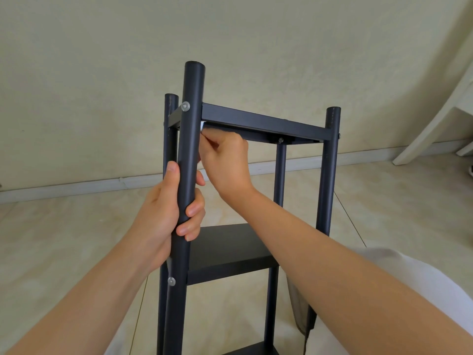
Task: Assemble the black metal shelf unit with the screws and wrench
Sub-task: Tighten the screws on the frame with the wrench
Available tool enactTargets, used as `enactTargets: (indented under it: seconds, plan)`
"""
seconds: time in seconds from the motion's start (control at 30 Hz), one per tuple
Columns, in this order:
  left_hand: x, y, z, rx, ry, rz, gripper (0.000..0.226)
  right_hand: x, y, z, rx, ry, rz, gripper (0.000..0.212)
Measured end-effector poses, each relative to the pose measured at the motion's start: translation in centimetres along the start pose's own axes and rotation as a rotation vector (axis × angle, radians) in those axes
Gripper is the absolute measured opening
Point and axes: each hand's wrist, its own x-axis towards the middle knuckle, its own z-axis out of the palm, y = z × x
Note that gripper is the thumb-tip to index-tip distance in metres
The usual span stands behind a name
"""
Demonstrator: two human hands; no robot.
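1. Unit (330, 175) stands upright on floor (76, 239), right in front of the person. Long axis vertical, pole tops pointing up past top shelf (261, 123).
2. L hand (163, 213) wraps near pole (190, 124) partway betw. top shelf and mid shelf (225, 249). Thumb lies up the left side, fingers curl round the right. Full, firm grip.
3. R hand (226, 160) is up under top shelf, just right of pole. Fingers curled in a narrow pinch on a small pale bit (203, 126) at the inner corner. Wrench or nut? Can't tell, since pole + fingers hide most of it.
4. Screw (185, 106) head shows on pole's near-left face, level w/ top shelf rail. Its axis looks horizontal, running thru pole toward the corner where R hand works.
5. Key relation: screw head outside, R fingertips inside, pole between. The joint lies up and left of R knuckles and straight above L hand. R hand is the nearer one; L hand looks to be just steadying.
6. Judgement: step in hand = tightening the top-corner joint. Low screw (171, 281) already sits in pole at mid shelf level, and far screw (280, 140) shows under top shelf. Prob. late in the job.
7. Risk: pale bit could slip from the pinch, and pole may twist if L grip eases.
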Motion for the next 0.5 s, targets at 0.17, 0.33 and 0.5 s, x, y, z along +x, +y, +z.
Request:
enactTargets:
  seconds: [0.17, 0.33, 0.5]
  plan:
    - [0.1, 0.0, -0.2, 0.003, -0.003, 0.002, 0.057, -0.2, -0.6, -1.2, -0.01, -0.077, 0.111, 0.031]
    - [-0.1, -0.1, -0.3, -0.004, -0.005, -0.002, 0.056, 0.0, -1.8, -2.6, 0.01, -0.1, 0.152, 0.025]
    - [-0.2, 0.0, 0.0, -0.009, -0.017, 0.001, 0.056, -0.2, -3.0, -3.1, -0.002, -0.136, 0.114, 0.025]
